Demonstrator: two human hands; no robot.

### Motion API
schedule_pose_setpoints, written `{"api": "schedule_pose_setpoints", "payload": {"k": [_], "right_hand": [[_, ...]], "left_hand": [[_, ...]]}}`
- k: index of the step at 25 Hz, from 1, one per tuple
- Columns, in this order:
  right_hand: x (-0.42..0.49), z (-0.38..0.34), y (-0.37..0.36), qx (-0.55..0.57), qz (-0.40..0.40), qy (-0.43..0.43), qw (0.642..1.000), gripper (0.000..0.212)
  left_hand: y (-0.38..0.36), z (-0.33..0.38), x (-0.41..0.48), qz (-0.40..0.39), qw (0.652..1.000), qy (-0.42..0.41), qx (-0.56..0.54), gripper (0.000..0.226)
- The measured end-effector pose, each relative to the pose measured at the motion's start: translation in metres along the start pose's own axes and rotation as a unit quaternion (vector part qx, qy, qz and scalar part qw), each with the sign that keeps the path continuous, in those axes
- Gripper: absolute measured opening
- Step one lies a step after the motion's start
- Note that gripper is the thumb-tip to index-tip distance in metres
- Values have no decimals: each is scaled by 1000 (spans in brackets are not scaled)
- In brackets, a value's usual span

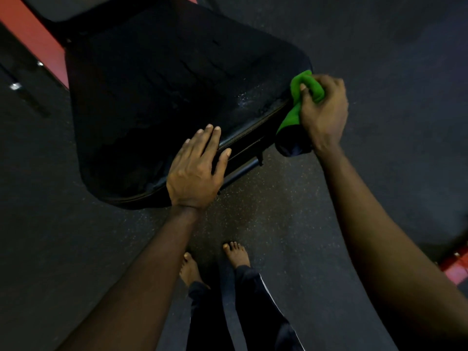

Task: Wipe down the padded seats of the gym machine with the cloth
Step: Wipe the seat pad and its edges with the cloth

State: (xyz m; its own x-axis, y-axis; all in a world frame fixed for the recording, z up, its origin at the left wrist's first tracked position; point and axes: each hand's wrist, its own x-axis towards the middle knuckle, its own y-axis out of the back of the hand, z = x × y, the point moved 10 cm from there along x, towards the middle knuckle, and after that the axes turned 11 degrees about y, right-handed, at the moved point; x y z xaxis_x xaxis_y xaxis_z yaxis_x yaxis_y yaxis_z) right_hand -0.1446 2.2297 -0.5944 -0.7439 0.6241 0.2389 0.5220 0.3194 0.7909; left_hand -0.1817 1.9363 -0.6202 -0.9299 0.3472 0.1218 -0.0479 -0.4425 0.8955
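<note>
A black padded seat (157,97) of the gym machine fills the upper middle of the head view, its surface worn and cracked. My left hand (195,168) lies flat on the seat's near edge, fingers spread, holding nothing. My right hand (324,110) is closed around a bunched green cloth (301,84) with a dark end hanging below it. The cloth presses against the seat's right corner and side edge.
A red machine frame (33,34) runs along the upper left, and a red part (453,267) shows at the right edge. A black metal bar (243,171) sticks out under the seat. My bare feet (212,262) stand on dark speckled rubber floor (379,46).
</note>
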Motion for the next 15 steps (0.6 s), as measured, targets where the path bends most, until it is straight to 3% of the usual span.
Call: {"api": "schedule_pose_setpoints", "payload": {"k": [3, 5, 8, 10, 13, 15], "right_hand": [[-24, -20, -5, 17, 7, 19, 1000, 31], [-54, -42, -17, 46, -42, 80, 995, 30], [-74, -60, -27, 38, -104, 163, 980, 31], [-50, -48, -21, 30, -76, 147, 986, 27], [-21, -23, -8, 39, -5, 46, 998, 27], [-35, -34, -15, 22, -18, 49, 998, 30]], "left_hand": [[4, -4, 6, -30, 997, 61, -43, 49], [6, -2, 8, -52, 992, 83, -76, 50], [-4, 23, 16, -104, 992, 28, -63, 54], [-15, 38, 25, -132, 991, -4, -39, 57], [-23, 43, 34, -119, 992, -27, -24, 54], [-23, 41, 33, -92, 995, -36, -16, 52]]}}
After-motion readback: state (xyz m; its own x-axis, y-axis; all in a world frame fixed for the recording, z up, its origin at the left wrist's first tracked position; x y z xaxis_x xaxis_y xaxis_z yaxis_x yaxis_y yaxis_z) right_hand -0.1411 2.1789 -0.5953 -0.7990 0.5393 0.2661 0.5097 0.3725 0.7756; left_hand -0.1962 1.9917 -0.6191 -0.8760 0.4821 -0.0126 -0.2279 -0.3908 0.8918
